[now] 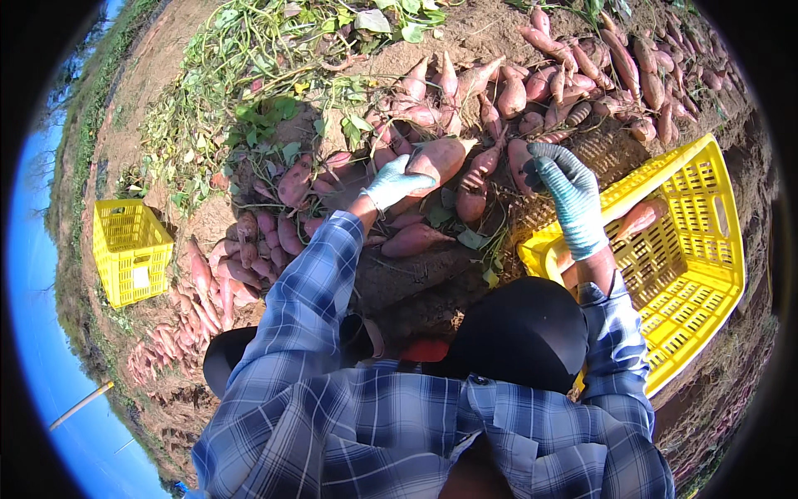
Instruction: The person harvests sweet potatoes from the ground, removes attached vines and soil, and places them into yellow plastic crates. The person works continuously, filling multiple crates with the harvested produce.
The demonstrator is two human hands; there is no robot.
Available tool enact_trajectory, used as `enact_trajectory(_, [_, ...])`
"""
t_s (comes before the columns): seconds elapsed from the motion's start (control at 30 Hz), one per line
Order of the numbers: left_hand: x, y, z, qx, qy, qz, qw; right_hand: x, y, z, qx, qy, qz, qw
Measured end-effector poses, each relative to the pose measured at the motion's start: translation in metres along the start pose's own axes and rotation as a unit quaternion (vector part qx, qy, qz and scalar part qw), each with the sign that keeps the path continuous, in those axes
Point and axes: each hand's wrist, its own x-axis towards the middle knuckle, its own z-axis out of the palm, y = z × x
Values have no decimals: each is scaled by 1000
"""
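Note:
My left hand (399,183), in a pale blue-green knit glove, grips a large pink-skinned sweet potato (441,161) just above the pile. Its pointed end faces right. My right hand (564,190) wears a similar glove with dark coated fingertips, and its fingers are bent. It is raised near the left rim of a yellow plastic crate (698,284); whether anything is between its fingertips is hidden. Right beside those fingertips lies another sweet potato (519,163). Inside the tilted crate, a sweet potato (642,217) rests near the far side.
Sweet potatoes (511,96) lie heaped along the soil ahead, with more (206,293) at the left. Cut vines and leaves (268,81) cover the ground at upper left. A second yellow crate (132,249) stands at far left. My dark-clothed knee (523,330) is beside the near crate.

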Motion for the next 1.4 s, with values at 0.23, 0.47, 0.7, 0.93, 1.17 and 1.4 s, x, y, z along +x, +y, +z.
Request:
enact_trajectory(0.23, [-61,54,-3,-398,-34,-67,914,3,1,4,-95,-75,18,992])
enact_trajectory(0.47, [-49,83,22,-503,-196,25,841,13,5,15,-101,-113,-19,988])
enact_trajectory(0.7, [-45,120,46,-475,-57,-111,871,9,-17,22,237,-160,45,957])
enact_trajectory(0.93, [-64,166,-6,375,231,148,885,16,-7,19,193,-41,-24,980])
enact_trajectory(1.17, [-62,149,79,288,114,268,913,9,-13,20,242,-71,-40,967])
enact_trajectory(1.4, [-71,142,84,345,242,302,855,8,-11,20,226,-106,-42,967])
